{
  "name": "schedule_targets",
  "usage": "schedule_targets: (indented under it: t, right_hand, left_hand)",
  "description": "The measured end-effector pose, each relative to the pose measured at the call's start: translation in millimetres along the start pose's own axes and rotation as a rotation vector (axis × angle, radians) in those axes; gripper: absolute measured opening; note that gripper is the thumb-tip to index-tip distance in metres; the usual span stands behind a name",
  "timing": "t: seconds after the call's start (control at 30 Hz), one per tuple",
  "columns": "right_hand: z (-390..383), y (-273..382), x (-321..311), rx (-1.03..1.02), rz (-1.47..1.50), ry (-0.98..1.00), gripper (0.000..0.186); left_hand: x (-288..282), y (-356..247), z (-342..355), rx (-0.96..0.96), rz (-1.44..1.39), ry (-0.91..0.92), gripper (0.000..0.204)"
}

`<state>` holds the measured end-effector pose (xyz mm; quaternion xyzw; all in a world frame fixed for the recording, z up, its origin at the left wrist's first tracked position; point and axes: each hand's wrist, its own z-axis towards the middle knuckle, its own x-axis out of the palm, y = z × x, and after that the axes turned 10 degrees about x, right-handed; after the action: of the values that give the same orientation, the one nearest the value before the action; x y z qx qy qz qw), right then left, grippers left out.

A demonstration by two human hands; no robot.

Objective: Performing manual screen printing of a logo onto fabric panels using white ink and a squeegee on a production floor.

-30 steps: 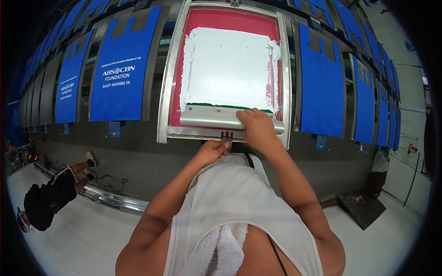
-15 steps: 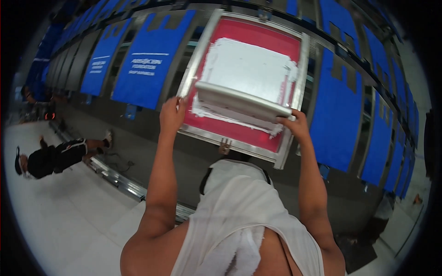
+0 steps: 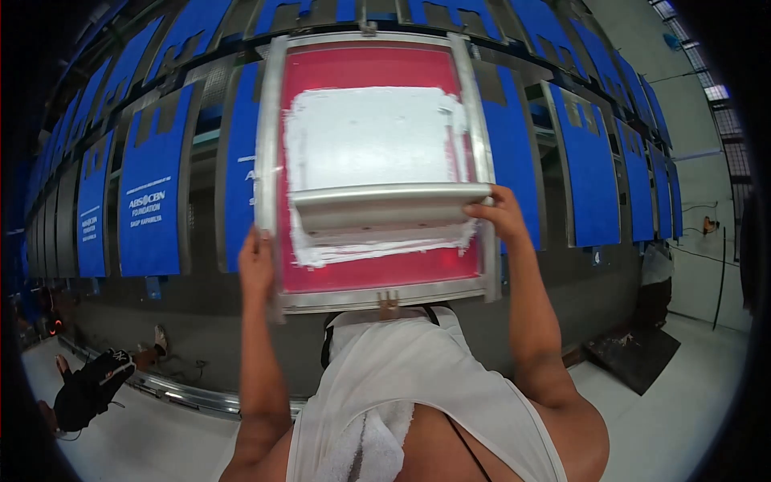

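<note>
A screen-printing frame (image 3: pixel 377 299) with metal rails and pink mesh (image 3: pixel 353 66) is in front of my waist. White ink (image 3: pixel 369 128) coats much of the mesh. Across its lower part leans a metal squeegee (image 3: pixel 393 210), ink along its lower edge. My left hand (image 3: pixel 257 255) is closed around the frame's left rail. At the right rail my right hand (image 3: pixel 499 213) is closed too, its thumb reaching over the rail to the squeegee's right end; how firmly it touches the squeegee cannot be seen. The frame partly covers blue fabric pieces on both sides.
Rows of boards carrying blue fabric (image 3: pixel 157 193) extend left and right, some on the left with white print. A metal rail (image 3: pixel 181 394) runs low at the left. Another person (image 3: pixel 96 390) is on the floor side there. A dark flat panel (image 3: pixel 634 357) lies at the right.
The frame has shifted right along the boards and straightened in view, partly uncovering a printed blue piece on its left. Both hands stay on it, and the squeegee still lies across the mesh.
</note>
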<state>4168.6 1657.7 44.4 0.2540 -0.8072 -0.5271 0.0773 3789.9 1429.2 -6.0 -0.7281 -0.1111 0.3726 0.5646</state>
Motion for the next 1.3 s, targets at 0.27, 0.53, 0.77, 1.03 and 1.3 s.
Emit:
schedule_targets:
  t: [0.27, 0.53, 0.77, 1.03, 1.3]
  right_hand:
    - [-19, -51, -209, 0.047, 0.003, -0.086, 0.033]
    - [26, -70, -275, 0.067, -0.127, -0.115, 0.044]
    - [33, -89, -271, 0.006, -0.047, 0.040, 0.034]
    - [30, -105, -277, -0.060, -0.022, 0.088, 0.033]
    - [-22, -35, -251, -0.013, -1.107, -0.004, 0.036]
  left_hand:
    - [201, -60, -60, 0.035, -0.116, 0.121, 0.045]
    - [254, -85, -76, -0.026, -0.070, -0.024, 0.047]
    - [265, -73, -72, -0.085, -0.079, -0.020, 0.049]
    - [269, -52, -69, -0.034, -0.053, 0.013, 0.055]
    - [254, -121, -81, 0.684, 0.396, -0.065, 0.048]
